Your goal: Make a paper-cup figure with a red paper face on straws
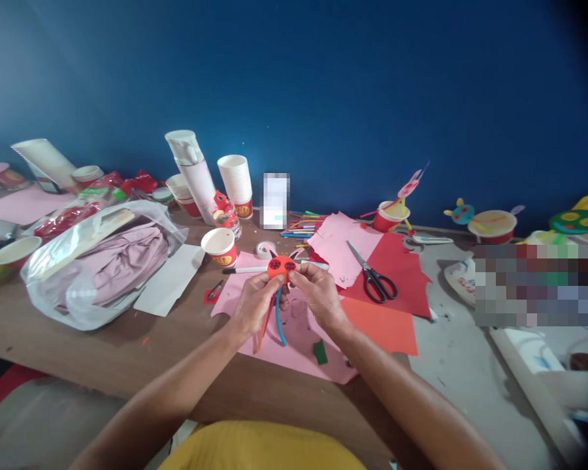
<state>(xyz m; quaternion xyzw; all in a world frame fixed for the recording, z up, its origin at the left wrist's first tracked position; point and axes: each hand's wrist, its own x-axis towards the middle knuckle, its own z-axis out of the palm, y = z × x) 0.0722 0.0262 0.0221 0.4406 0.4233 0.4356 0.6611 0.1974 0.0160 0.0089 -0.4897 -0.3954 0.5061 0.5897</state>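
Your left hand and right hand both grip the orange craft above the pink paper. Scissors lie near on the worktop.

orange craft piece with dark spots, blue wall.

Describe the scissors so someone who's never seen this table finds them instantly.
On the wooden table, look right of the right hand to the red paper sheet. The steel scissors lie partly on it, the only tool with black loop handles.
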